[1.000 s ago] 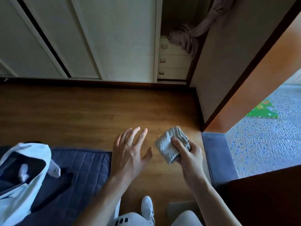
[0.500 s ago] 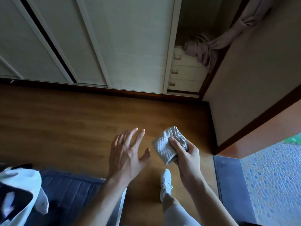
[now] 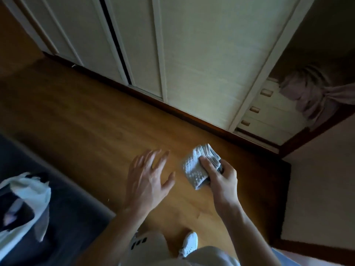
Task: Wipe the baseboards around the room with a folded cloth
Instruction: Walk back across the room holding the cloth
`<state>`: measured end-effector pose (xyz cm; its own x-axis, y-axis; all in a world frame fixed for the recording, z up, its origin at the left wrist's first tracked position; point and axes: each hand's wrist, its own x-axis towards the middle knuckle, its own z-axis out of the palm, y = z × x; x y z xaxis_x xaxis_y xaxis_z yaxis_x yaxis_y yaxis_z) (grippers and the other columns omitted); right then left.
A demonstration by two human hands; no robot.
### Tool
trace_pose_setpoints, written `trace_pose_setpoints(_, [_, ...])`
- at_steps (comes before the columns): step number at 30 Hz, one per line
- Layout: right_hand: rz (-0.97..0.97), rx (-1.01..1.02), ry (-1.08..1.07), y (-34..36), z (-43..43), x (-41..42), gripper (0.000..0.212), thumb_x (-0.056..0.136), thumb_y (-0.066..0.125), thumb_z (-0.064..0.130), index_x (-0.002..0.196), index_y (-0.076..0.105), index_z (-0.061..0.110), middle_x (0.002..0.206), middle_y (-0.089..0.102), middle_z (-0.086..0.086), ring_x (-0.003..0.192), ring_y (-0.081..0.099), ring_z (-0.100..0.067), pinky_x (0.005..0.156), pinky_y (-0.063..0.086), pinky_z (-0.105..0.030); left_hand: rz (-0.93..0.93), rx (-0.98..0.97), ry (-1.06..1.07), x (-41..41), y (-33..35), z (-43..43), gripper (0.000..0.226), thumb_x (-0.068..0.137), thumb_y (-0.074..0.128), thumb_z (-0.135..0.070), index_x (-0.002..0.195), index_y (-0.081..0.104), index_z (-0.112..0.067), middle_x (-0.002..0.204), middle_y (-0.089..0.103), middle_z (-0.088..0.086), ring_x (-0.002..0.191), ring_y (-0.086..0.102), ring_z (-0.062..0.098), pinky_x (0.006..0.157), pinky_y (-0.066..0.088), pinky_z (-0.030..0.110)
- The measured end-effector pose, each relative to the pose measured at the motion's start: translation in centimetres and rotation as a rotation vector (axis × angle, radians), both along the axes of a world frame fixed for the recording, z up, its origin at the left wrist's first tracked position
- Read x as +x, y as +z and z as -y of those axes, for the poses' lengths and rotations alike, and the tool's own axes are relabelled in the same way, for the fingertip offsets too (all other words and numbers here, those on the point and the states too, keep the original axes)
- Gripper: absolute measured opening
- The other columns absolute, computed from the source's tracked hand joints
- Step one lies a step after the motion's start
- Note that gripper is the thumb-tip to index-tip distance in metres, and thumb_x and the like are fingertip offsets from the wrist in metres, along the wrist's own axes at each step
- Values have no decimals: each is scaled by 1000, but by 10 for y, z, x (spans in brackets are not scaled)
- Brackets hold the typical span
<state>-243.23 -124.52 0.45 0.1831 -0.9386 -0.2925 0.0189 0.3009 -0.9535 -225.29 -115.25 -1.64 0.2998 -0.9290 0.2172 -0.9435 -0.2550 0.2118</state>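
We see the right hand (image 3: 222, 179) gripping the folded grey waffle-weave cloth (image 3: 197, 167) above the wooden floor (image 3: 86, 120) — the left hand (image 3: 148, 181) spreads wide, holding nothing, near the dark wooden baseboard (image 3: 192, 116).

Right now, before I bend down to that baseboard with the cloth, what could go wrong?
The folded cloth fans open at its far edge in your right hand, so it may unfold once pressed on the baseboard. The dark mat lies on the floor to your left; its edge could trip you as you step.
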Motion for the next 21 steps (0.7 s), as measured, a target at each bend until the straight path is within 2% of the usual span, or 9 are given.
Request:
trace_pose_setpoints(6, [-9, 45, 206, -5, 39, 67, 18, 85, 79, 26, 90, 73, 10, 83, 75, -12, 78, 74, -35, 71, 60, -56, -12, 20, 184, 40, -9, 3, 61, 91, 52, -56, 142, 56, -22, 140, 56, 4, 127, 53, 25, 101, 48, 44])
trace_pose_setpoints(10, [-38, 62, 336, -11, 55, 119, 21, 84, 79, 29, 95, 73, 12, 88, 76, -8, 82, 75, -27, 74, 60, -57, -10, -27, 298, 73, -17, 6, 60, 89, 56, -53, 139, 59, -20, 137, 60, 6, 121, 56, 27, 96, 50, 45])
trace_pose_setpoints(14, [-73, 45, 420, -14, 75, 185, 25, 81, 80, 33, 90, 74, 11, 83, 75, -8, 79, 74, -28, 68, 60, -58, -20, -90, 366, 124, -23, 17, 59, 87, 58, -49, 137, 61, -18, 135, 61, 8, 118, 55, 30, 96, 49, 47])
trace_pose_setpoints(18, [-72, 61, 469, -16, 97, 265, 20, 81, 81, 31, 88, 75, 13, 77, 73, -4, 78, 73, -25, 67, 62, -47, -28, -6, 426, 201, -34, 26, 56, 94, 49, -48, 139, 60, -17, 135, 61, 9, 121, 55, 29, 99, 45, 49])
trace_pose_setpoints(21, [-99, 86, 500, -15, 111, 334, 21, 80, 81, 31, 87, 75, 12, 77, 70, -10, 75, 70, -27, 69, 59, -53, -26, 133, 440, 269, -42, 33, 57, 102, 28, -53, 140, 57, -22, 136, 58, 3, 123, 51, 26, 104, 37, 47])
